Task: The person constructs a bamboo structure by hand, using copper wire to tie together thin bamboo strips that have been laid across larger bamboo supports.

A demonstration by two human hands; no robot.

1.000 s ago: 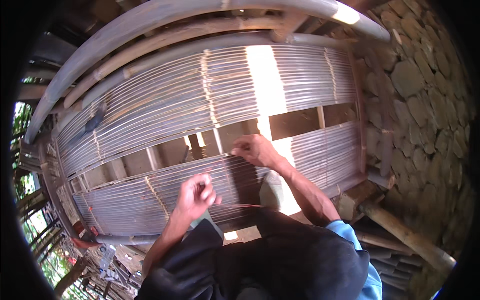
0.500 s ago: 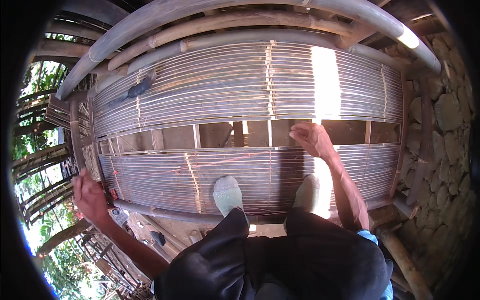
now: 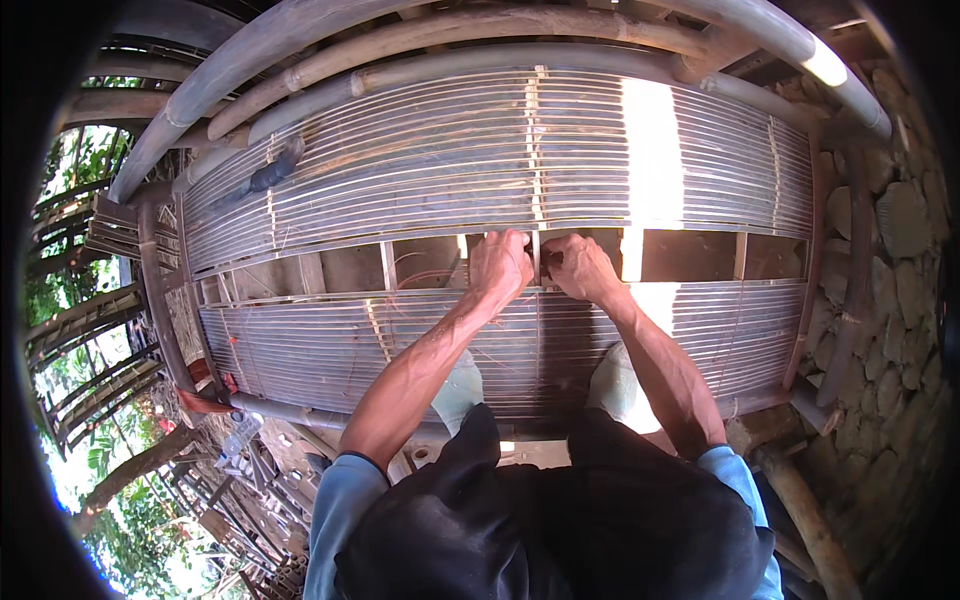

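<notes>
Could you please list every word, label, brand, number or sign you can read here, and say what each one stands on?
There is no readable text in this view.
The slatted platform, black-wrapped tool, blue sleeve and stone wall show no lettering.
The clutter at lower left is too small and blurred to tell.

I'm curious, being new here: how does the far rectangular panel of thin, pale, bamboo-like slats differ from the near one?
The far panel looks wider front-to-back than the near panel. The far panel bears a black-wrapped tool; the near panel, two feet in pale green socks. Both have parallel slats and catch sunlight.
</notes>
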